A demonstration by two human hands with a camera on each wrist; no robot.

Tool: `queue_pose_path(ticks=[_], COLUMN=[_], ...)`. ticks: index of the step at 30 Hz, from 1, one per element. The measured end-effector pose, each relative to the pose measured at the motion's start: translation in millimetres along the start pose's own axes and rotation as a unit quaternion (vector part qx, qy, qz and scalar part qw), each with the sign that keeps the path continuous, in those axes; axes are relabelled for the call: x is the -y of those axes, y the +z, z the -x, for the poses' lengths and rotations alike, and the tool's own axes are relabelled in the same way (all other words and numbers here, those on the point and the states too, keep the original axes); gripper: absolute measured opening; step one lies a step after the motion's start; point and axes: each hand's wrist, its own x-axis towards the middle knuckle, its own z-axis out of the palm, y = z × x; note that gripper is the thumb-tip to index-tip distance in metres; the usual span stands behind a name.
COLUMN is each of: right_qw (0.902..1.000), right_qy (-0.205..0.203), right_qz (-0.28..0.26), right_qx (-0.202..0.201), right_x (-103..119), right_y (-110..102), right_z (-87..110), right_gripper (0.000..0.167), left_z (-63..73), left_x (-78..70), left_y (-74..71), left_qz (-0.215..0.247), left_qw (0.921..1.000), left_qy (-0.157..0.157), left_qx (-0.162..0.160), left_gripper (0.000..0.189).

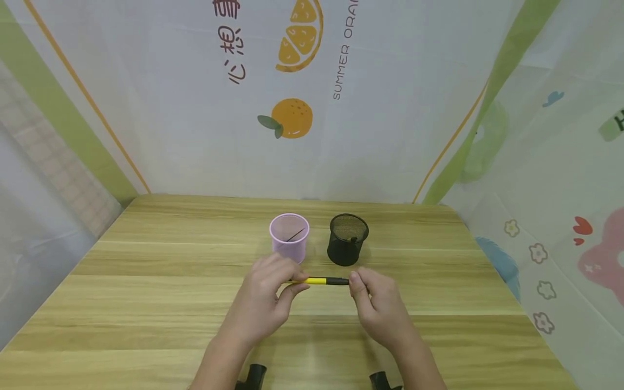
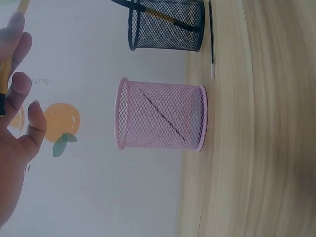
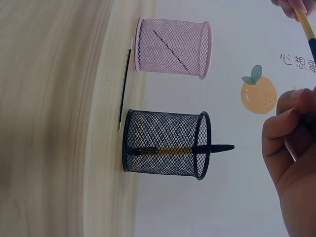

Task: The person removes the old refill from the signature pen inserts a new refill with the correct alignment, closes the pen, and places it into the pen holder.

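Observation:
A yellow-and-black pen is held level above the table between both hands. My left hand pinches its yellow barrel between thumb and fingers. At the black end, my right hand grips the tip with thumb and curled forefinger. Just beyond stand a pink mesh pen cup with a thin dark stick inside, and a black mesh pen cup. In the right wrist view, another yellow-and-black pen leans in the black cup. A thin black pen refill lies on the table by the cups.
The wood-grain table ends at a white printed cloth behind the cups. More cloth hangs at both sides. Two black stand-like parts show at the near edge, between the forearms.

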Motion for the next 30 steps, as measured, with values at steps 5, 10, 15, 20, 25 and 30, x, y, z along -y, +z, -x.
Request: queue_pose_path(ticks=[5, 10, 15, 20, 25, 30], right_qw=[0.9999, 0.9994, 0.9984, 0.9976, 0.9991, 0.995], right_qy=[-0.003, -0.015, -0.032, -0.02, 0.032, 0.043], right_qz=[0.002, 0.009, 0.003, 0.004, 0.019, 0.061], right_qx=[-0.011, -0.03, -0.046, -0.066, -0.018, 0.066], right_x=[0.1, -1.8, -4.2, -3.3, -3.4, -5.7], right_y=[-1.9, -5.0, -5.0, -3.4, -5.0, -6.9], right_z=[-1.0, -3.6, -3.7, -3.4, -3.9, -4.2], right_gripper=[0.026, 0.02, 0.024, 0.027, 0.025, 0.011], left_z=[0.6, 1.8, 3.1, 1.5, 1.3, 3.8], left_x=[1.1, 3.7, 5.7, 6.7, 7.8, 8.9], left_y=[-2.8, -8.1, -8.9, -3.6, -3.1, -3.2], left_qz=[-0.021, -0.038, -0.054, -0.081, -0.098, -0.106], left_qw=[0.9993, 0.9963, 0.9954, 0.9964, 0.995, 0.99], left_qy=[-0.028, -0.061, -0.05, 0.014, 0.006, -0.05], left_qx=[0.013, 0.048, 0.061, 0.021, 0.02, 0.079], left_gripper=[0.018, 0.016, 0.013, 0.012, 0.012, 0.014])
